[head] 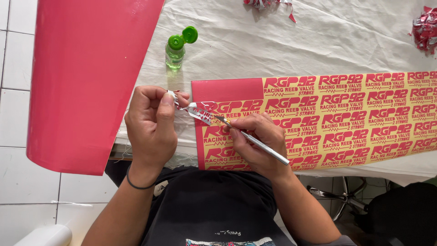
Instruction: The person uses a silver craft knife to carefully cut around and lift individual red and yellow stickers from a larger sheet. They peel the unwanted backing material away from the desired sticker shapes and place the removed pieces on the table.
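A long sticker sheet with rows of red lettering on a tan backing lies across the table, its left end still solid red. My left hand pinches a peeled strip of red vinyl scrap and lifts it off the sheet's left end. My right hand grips a slim silver craft knife like a pen. The blade tip sits by the lifted strip on the sheet.
A big red vinyl sheet hangs off the table's left side over the white tiled floor. A small clear bottle with an open green flip cap stands behind my left hand. Crumpled red scraps lie at the far right on the cream tablecloth.
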